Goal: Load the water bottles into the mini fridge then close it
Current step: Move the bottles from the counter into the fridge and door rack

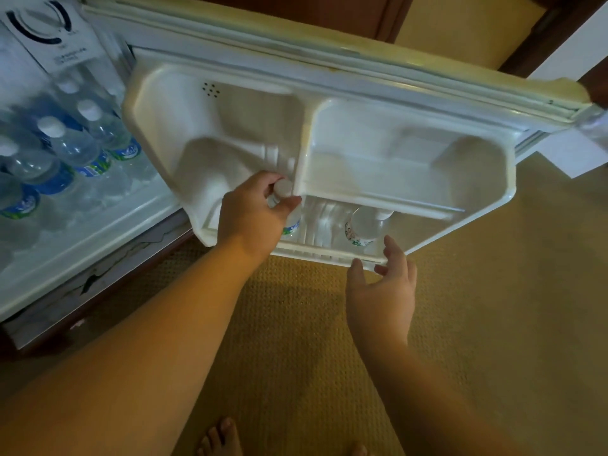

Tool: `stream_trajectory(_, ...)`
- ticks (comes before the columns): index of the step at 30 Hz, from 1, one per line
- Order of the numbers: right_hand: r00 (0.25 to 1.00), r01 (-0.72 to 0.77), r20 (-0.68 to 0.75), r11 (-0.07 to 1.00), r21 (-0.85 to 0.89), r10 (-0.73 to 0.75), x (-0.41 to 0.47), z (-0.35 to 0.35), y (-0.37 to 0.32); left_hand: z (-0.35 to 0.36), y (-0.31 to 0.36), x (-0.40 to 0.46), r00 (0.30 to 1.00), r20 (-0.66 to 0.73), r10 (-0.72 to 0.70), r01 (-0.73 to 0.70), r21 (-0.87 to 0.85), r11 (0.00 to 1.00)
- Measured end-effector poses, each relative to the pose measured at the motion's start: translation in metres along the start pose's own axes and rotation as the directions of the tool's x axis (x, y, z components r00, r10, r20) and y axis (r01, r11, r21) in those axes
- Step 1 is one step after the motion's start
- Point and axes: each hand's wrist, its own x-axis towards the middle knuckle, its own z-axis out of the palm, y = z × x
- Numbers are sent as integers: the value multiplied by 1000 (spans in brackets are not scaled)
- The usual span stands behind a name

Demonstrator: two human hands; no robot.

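White plastic lines the open mini fridge (98, 225), its cavity at nine o'clock stocked with upright water bottles (75, 143) that have clear bodies, white caps and blue-green labels. Its door (329, 120) swings out toward three o'clock over tan carpet (493, 291); the moulded inner liner carries an upper tray and a lower door shelf (329, 251).

Left hand (253, 215) grips one bottle (289, 212) at the neck, fingers curled just under its white cap. This bottle stands in the left end of the lower door shelf, directly at twelve o'clock of the knuckles. A second bottle (365, 228) stands in the same shelf toward three o'clock, apart from the first.

Right hand (381, 291) is spread wide, holding nothing, fingertips (357, 263) at the shelf's front rim, just at six o'clock of the second bottle.
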Motion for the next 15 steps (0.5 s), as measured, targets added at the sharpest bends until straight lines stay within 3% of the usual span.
stream_trajectory(8, 992, 119, 38, 992, 34, -120, 4, -2, 21, 30, -2, -6, 997, -58, 59, -61, -26, 998)
stream_trajectory(15, 993, 111, 31, 993, 48, -112, 9, 20, 52, 55, -6, -15, 980, -170, 99, -103, -14, 995)
